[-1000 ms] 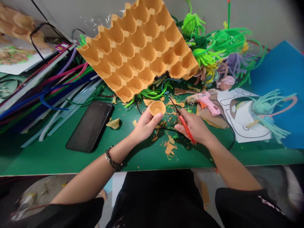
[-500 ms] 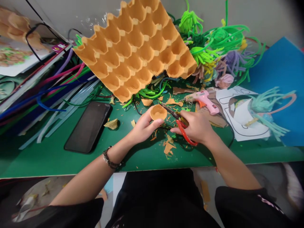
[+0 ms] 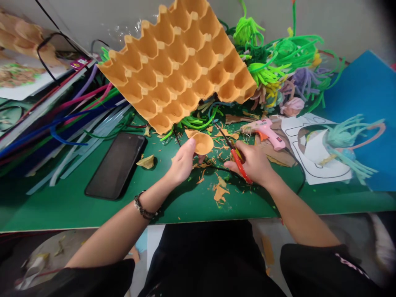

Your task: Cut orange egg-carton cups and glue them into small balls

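Note:
My left hand (image 3: pixel 182 161) holds a small orange cardboard cup (image 3: pixel 203 142), cut from an egg tray, tilted with its opening facing right. My right hand (image 3: pixel 255 163) grips red-handled scissors (image 3: pixel 235 156), blades pointing up-left, their tips just right of the cup and apart from it. Both hands hover over the green table (image 3: pixel 77 206), which is littered with orange cardboard scraps (image 3: pixel 221 191). A large orange egg tray (image 3: pixel 179 66) leans tilted just behind the hands.
A black phone (image 3: pixel 116 164) lies left of my left hand. A pink glue gun (image 3: pixel 268 132) sits to the right on printed paper (image 3: pixel 312 152). Pipe cleaners are heaped at left (image 3: pixel 62 119) and back right (image 3: pixel 278 62). A blue sheet (image 3: pixel 365 103) lies far right.
My left hand turned the cup from opening-up to tilted sideways. The scissors swung toward the cup half a second ago and now sit closed a little to its right.

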`<state>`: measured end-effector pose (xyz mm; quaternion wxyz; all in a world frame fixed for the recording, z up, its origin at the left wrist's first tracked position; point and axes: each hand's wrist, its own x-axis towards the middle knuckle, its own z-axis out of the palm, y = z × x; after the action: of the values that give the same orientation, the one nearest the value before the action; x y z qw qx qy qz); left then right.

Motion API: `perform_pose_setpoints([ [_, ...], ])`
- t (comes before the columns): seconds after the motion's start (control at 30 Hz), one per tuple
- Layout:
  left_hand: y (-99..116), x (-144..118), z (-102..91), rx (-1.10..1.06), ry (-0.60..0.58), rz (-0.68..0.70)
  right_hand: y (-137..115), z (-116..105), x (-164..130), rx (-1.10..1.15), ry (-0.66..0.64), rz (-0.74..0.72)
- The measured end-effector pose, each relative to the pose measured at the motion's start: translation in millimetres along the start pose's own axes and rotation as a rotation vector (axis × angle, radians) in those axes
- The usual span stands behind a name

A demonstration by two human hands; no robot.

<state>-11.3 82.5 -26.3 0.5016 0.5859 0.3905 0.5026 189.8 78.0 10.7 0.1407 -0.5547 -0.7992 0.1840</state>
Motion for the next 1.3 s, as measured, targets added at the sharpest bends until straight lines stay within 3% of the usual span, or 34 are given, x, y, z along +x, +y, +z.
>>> perform_pose_setpoints([
  [0.2, -1.8, -3.3, 2.4, 0.058, 0.004, 0.005, -0.1, 4.7, -0.9, -0.164, -0.157, -0.099],
  [0.47, 3.1, -3.3, 3.0, 0.049, -0.130, 0.122, -0.9, 4.9, -1.7, -0.191, -0.136, -0.079],
  [0.63, 1.7, -4.2, 5.1, 0.045, -0.141, 0.115, -3.5, 4.6, -1.5, -0.130, -0.092, -0.056],
  [0.87, 7.7, -1.9, 7.4, -0.122, -0.127, 0.120, 0.3, -0.4, -1.1, 0.018, -0.041, -0.013],
  [1.1, 7.3, -3.3, 5.5, -0.138, -0.094, 0.125, -0.1, 3.4, -1.2, -0.149, -0.082, -0.091],
  [1.3, 8.0, -4.7, 5.7, -0.100, -0.167, 0.173, -3.1, 6.6, -2.6, -0.240, -0.074, -0.108],
])
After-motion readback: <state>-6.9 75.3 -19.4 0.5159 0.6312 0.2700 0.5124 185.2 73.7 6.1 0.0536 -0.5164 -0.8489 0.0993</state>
